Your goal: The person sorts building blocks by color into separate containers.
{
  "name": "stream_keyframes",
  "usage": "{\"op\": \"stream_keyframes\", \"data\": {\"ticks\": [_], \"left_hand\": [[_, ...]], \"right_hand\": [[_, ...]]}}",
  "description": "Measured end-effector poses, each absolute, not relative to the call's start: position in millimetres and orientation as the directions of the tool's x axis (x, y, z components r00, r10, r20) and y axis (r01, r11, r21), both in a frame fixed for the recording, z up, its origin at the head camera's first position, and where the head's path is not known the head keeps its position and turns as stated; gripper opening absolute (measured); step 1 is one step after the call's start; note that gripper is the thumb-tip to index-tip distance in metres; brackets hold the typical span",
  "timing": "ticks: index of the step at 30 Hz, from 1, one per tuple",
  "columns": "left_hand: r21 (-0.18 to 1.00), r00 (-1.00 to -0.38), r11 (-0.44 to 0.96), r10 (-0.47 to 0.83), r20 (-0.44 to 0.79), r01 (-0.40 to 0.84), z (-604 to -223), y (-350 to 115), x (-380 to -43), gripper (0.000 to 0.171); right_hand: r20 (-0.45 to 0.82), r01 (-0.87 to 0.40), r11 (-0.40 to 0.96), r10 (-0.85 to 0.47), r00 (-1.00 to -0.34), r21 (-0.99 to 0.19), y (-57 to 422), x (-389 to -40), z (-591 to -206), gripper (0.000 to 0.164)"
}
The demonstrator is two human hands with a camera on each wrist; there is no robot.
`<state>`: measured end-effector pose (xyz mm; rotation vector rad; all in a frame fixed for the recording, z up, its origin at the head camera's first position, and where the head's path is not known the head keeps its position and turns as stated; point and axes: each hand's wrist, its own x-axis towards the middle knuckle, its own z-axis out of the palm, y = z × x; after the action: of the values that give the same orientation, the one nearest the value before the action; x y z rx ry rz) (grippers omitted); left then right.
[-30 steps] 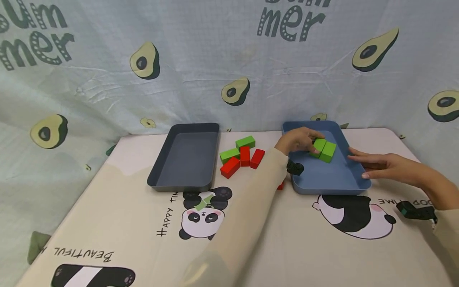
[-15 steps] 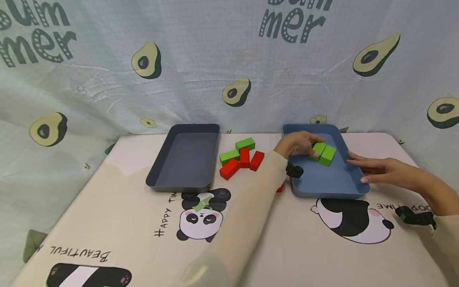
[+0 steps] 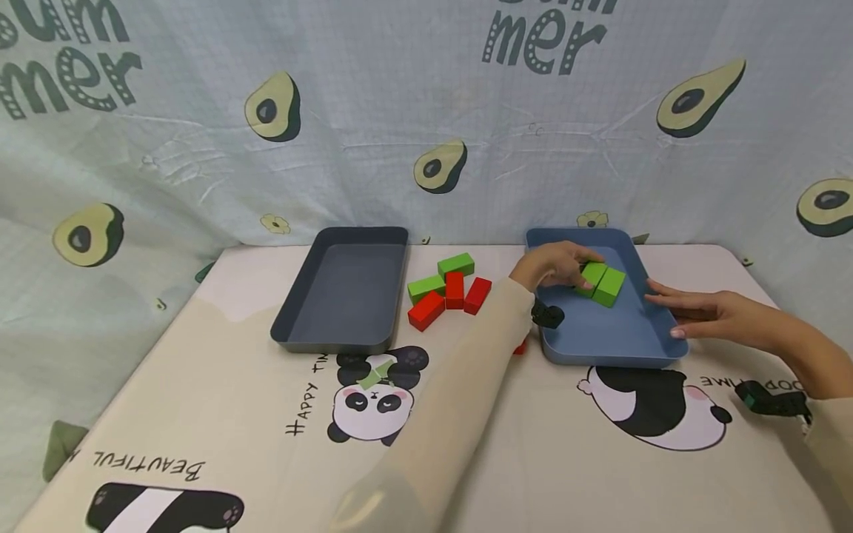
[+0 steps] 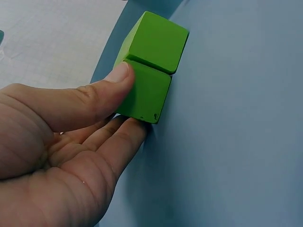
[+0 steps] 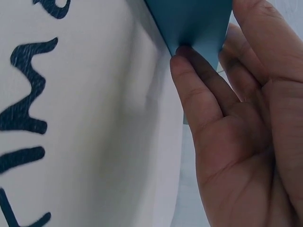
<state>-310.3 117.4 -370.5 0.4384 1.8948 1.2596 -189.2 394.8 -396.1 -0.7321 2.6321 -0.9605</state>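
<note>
My left hand [image 3: 554, 265] reaches into the blue tray [image 3: 609, 339] at the right and pinches a green block [image 4: 149, 94] between thumb and fingers. A second green block [image 4: 160, 41] lies flush against the held one, as the left wrist view shows. Both sit inside the tray, near its left wall. My right hand [image 3: 723, 317] is at the tray's right side, its fingers nearly straight. In the right wrist view, the fingertips [image 5: 182, 64] touch the tray's outer wall [image 5: 194, 21], and the thumb is higher up, by the rim.
A dark grey tray [image 3: 356, 296] stands to the left. Between the trays lie loose green blocks [image 3: 456, 264] and several red blocks [image 3: 426, 311]. Another red block [image 3: 520, 347] is mostly hidden behind my left sleeve. A printed cloth [image 3: 433, 89] hangs behind the table.
The head view has shifted slightly. Both hands, the blue tray and the green blocks stay in nearly the same places.
</note>
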Motion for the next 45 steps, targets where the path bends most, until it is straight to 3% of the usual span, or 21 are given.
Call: {"op": "stream_keyframes", "data": {"ticks": [4,7,11,17,28,41,45], "left_hand": [[0.877,-0.607,0.469,0.669,-0.428,-0.102,-368.5,117.7,-311.0,0.079],[0.876,-0.608,0.476,0.674,-0.420,-0.078,-366.2,118.6,-311.0,0.094],[0.859,-0.647,0.509,0.673,-0.358,0.054,-358.2,116.3,-307.2,0.103],[0.841,-0.685,0.476,0.704,-0.188,0.259,-335.1,87.8,-296.7,0.078],[0.796,-0.629,0.362,0.777,0.030,0.485,-307.9,7.2,-283.6,0.054],[0.687,-0.654,0.488,0.756,-0.025,0.539,-290.9,-41.4,-267.5,0.056],[0.653,-0.672,0.534,0.739,-0.052,0.537,-290.9,-58.0,-271.0,0.056]], "right_hand": [[-0.047,-0.383,0.636,-0.551,-0.833,-0.670,395.4,-189.8,-396.3,0.057],[-0.029,-0.409,0.612,-0.577,-0.816,-0.677,396.2,-190.4,-396.1,0.057],[-0.011,-0.450,0.609,-0.602,-0.799,-0.653,395.3,-192.3,-394.3,0.056],[-0.035,-0.432,0.640,-0.582,-0.812,-0.635,392.2,-194.6,-392.8,0.056],[-0.059,-0.393,0.643,-0.564,-0.824,-0.658,392.1,-195.5,-391.8,0.059],[-0.043,-0.401,0.618,-0.576,-0.816,-0.676,398.0,-193.4,-392.3,0.058],[-0.077,-0.364,0.667,-0.534,-0.842,-0.651,399.2,-191.6,-393.3,0.058]]}}
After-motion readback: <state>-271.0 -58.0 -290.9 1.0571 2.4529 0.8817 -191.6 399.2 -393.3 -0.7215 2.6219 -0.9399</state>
